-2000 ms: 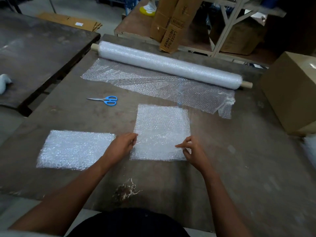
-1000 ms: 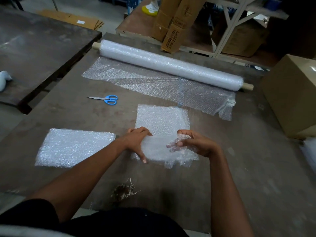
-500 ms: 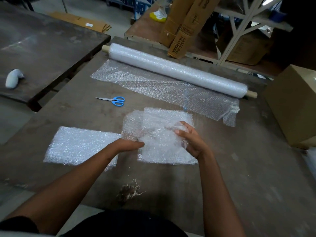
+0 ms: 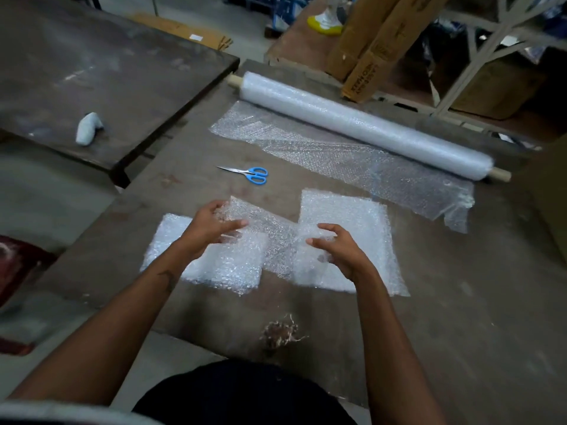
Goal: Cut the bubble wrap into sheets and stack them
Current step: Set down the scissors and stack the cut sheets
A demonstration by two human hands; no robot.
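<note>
I hold one clear bubble wrap sheet (image 4: 270,237) in the air between both hands. My left hand (image 4: 211,225) pinches its left edge, over the stack of cut sheets (image 4: 227,265) on the left. My right hand (image 4: 337,246) grips its right edge, over the second pile of sheets (image 4: 352,228) on the right. The bubble wrap roll (image 4: 362,124) lies across the far side of the table, with a length unrolled (image 4: 337,161) toward me. Blue-handled scissors (image 4: 248,173) lie on the table between the roll and the left stack.
A tuft of frayed fibre (image 4: 280,332) sits near the table's front edge (image 4: 214,348). A second dark table (image 4: 107,72) with a pale object (image 4: 87,133) stands at left. A cardboard box (image 4: 549,194) is at far right; boxes and shelving stand behind the roll.
Both hands lifted the top sheet off the right pile and carried it leftward; it now hangs spread between the two piles, partly over the left stack.
</note>
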